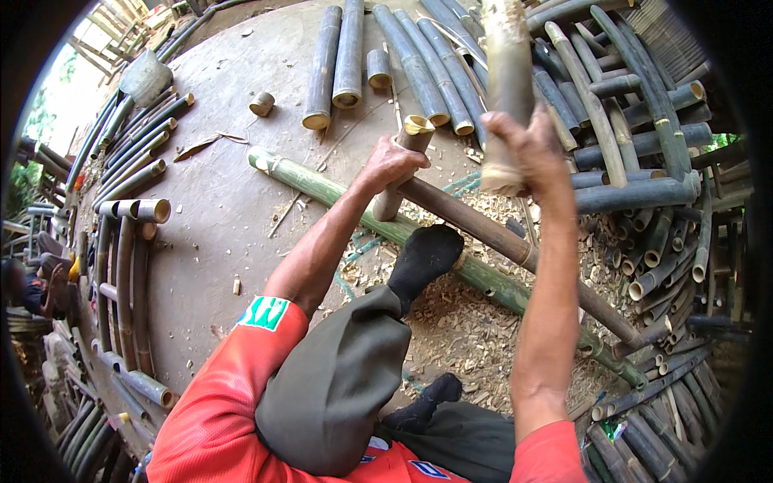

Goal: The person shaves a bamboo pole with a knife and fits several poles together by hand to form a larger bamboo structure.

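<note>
Floor: smooth, grey and bare-looking [209,266], littered with pale bamboo chips [459,346], most thickly at centre and right.
Room: bright daylight at far left; dark bamboo stacks [644,145] along the right side, more dark tubes [141,133] along the left.
Co-worker: one person [36,290], small at the left edge.
Black-socked feet: two, one [427,253] over the green pole.
Long poles: one round green bamboo pole [310,181] across the floor; one slim brown bamboo pole [475,217] slanting above.
Short offcuts: two, one pale-ended [262,103], one dark [378,68] beside two long dark tubes [326,68].
Left hand [392,167]: wrapped round one short brown bamboo tube [413,138], near centre, at the brown pole's upper end.
Right hand [535,145]: grasping one thick bamboo billet [507,80], blurred, right of the tube.
</note>
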Available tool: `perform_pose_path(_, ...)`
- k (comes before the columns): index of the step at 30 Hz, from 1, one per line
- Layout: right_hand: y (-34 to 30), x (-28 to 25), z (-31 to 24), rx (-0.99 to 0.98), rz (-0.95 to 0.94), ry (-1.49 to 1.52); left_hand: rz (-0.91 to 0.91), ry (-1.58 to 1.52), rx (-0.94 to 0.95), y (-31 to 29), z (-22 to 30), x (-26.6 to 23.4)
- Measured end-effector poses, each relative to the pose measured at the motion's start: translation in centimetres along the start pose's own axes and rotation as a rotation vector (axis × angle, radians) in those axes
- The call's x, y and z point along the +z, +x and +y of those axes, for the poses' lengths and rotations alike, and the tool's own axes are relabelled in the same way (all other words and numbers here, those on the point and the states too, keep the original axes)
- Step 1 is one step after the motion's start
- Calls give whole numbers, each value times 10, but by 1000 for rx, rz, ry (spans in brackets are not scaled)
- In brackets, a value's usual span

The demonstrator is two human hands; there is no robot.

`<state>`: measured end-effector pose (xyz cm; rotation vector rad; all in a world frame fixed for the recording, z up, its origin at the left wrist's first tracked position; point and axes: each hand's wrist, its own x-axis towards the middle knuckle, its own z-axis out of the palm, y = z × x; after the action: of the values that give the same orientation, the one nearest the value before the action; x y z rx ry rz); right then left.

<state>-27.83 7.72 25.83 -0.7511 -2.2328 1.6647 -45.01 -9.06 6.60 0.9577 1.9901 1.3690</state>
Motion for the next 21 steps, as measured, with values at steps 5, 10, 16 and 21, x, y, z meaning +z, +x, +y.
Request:
perform_pose_path(5,3,32,25,107,-182,-434,24,-98,-79,-1,19,4)
perform_pose_path(10,-16,9,22,290,-205,-123,110,-137,-213,-20,40,10)
perform_pose_path(16,-107,-93,-26,-27,-10,-251,241,326,327,-124,30,-23)
perform_pose_path(21,-215,-152,-29,-102,439,-327,345,66,192,-210,11,-28)
